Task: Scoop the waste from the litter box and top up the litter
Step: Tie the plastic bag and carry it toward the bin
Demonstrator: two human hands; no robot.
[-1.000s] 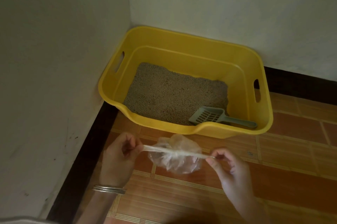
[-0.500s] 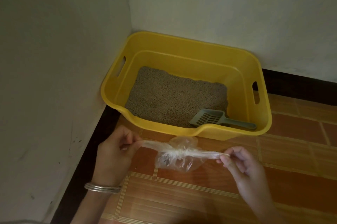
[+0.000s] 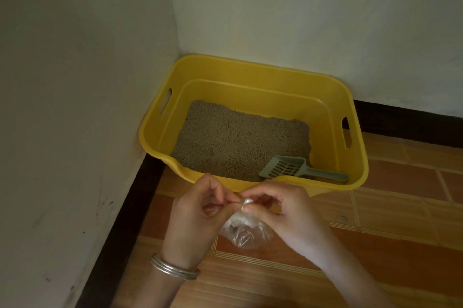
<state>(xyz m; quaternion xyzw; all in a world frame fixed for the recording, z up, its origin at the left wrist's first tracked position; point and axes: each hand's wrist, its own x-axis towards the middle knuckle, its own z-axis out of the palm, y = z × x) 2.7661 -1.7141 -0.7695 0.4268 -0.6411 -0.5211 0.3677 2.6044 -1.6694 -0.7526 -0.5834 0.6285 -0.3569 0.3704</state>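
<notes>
A yellow litter box (image 3: 355,157) stands in the room's corner, holding a flat bed of grey-brown litter (image 3: 235,139). A grey-green slotted scoop (image 3: 298,170) lies inside at the front right, its handle pointing right. In front of the box, my left hand (image 3: 198,217) and my right hand (image 3: 283,210) meet fingertip to fingertip, both pinching the top of a small clear plastic bag (image 3: 246,231). The bag hangs crumpled below my fingers, above the floor. What it contains is unclear.
White walls (image 3: 75,107) close in on the left and behind the box, with a dark skirting strip (image 3: 120,227) along their base. Orange-brown tiled floor (image 3: 390,220) stretches to the right and toward me. A metal bangle (image 3: 172,267) sits on my left wrist.
My hands were apart, stretching the bag's top into a tight strand between them. They have come together, and the bag now hangs bunched beneath the joined fingertips.
</notes>
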